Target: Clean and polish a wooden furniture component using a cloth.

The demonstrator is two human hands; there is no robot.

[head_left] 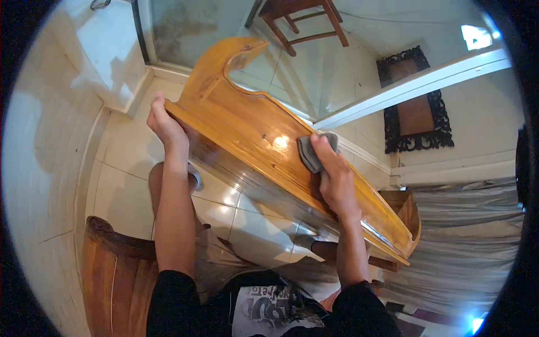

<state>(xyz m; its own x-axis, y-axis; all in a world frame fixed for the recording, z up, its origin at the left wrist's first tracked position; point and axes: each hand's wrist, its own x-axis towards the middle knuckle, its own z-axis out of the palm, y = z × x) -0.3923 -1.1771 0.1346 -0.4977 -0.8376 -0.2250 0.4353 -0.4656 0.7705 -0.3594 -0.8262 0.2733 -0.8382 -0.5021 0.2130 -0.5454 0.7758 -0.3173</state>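
A long, glossy, honey-brown piece of wooden furniture [244,126], shelf-like with a curved, scrolled end, lies tilted across the space before me. My left hand [167,126] grips its near left corner, the fingers partly hidden behind the edge. On the broad flat face, my right hand [337,180] presses a folded grey cloth [309,156], thumb on top. Light glints off the varnish just left of the cloth.
A curved dark wooden chair back [115,269] stands at lower left. Beyond the piece is a glass panel with a white frame [415,84], and a wooden stool [303,22] shows through it. An ornate dark frame [417,121] and a grey curtain [466,241] are at right.
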